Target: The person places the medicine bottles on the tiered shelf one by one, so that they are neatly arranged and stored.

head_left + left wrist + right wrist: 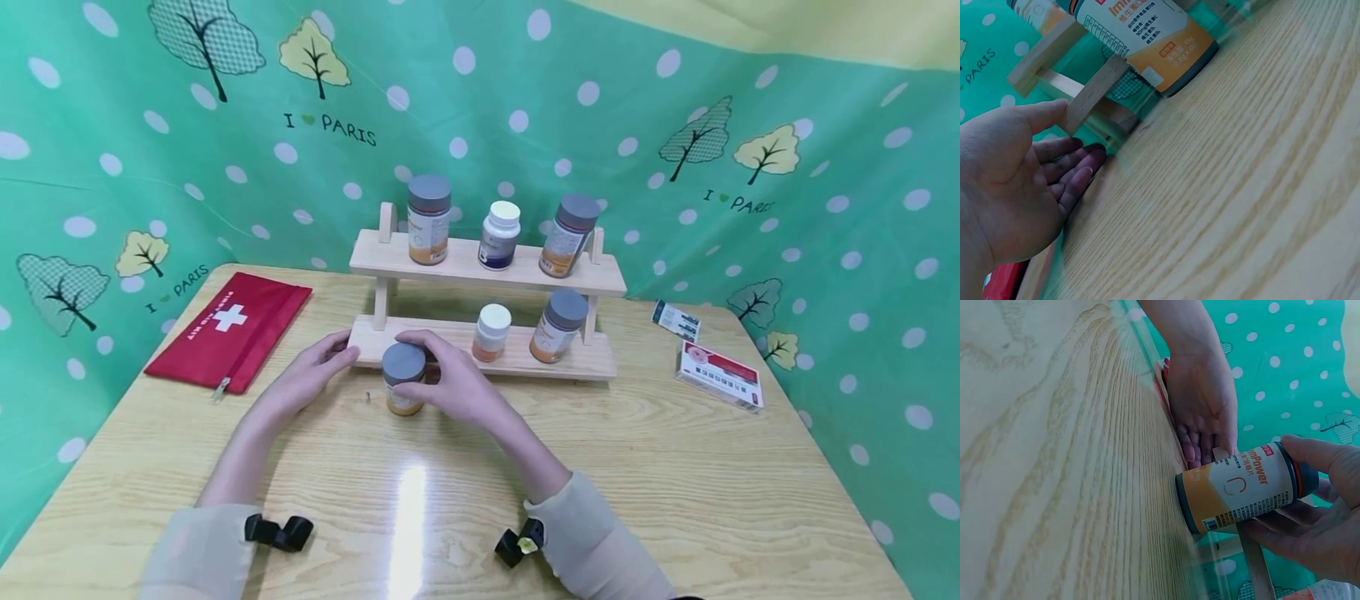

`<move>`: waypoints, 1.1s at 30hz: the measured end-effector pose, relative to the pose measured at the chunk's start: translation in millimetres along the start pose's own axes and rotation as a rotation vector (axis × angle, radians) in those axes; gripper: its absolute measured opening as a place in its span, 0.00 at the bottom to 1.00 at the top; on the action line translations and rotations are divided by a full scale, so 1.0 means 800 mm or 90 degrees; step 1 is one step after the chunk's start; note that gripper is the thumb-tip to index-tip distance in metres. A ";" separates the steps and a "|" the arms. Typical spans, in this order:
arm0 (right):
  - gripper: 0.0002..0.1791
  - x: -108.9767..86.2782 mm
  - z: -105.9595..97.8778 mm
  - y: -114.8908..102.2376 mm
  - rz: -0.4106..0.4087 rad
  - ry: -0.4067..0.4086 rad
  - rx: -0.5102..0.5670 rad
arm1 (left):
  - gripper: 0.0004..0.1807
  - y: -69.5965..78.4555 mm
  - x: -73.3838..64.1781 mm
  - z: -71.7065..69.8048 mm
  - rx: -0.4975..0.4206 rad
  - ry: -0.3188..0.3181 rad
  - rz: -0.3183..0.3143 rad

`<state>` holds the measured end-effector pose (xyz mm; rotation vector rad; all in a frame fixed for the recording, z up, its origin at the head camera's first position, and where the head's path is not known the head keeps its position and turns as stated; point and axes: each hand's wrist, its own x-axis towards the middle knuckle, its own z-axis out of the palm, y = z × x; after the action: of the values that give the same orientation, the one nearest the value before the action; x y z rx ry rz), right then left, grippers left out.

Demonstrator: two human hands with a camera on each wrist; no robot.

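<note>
My right hand (457, 379) grips a supplement bottle (403, 398) by its dark grey lid, thumb on one side and fingers on the other. The bottle, orange and white with a "C" on its label (1235, 484), stands upright at the table just in front of the shelf's lower left end. At that end my left hand (318, 371) holds the board of the wooden two-tier shelf (442, 329) between thumb and fingers. In the left wrist view, the thumb of the left hand (1013, 181) touches the board's corner, and the other fingers curl loosely beside it.
On the top tier stand two grey-lidded bottles (429, 221) (567, 237) and a white-capped one (499, 236). The lower tier bears a small white-capped bottle (491, 333) and a grey-lidded bottle (558, 327). A red first aid pouch (232, 333) lies left; a medicine box (720, 377) and blister pack (677, 321) lie right.
</note>
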<state>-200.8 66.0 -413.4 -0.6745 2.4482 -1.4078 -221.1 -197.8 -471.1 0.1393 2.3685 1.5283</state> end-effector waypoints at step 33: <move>0.33 -0.010 -0.014 -0.014 -0.027 0.034 0.051 | 0.45 -0.002 0.002 0.002 -0.012 -0.003 -0.005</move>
<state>-195.5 73.5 -397.9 -0.6830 2.4150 -1.5503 -222.4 -196.8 -473.1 0.1294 2.3474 1.5445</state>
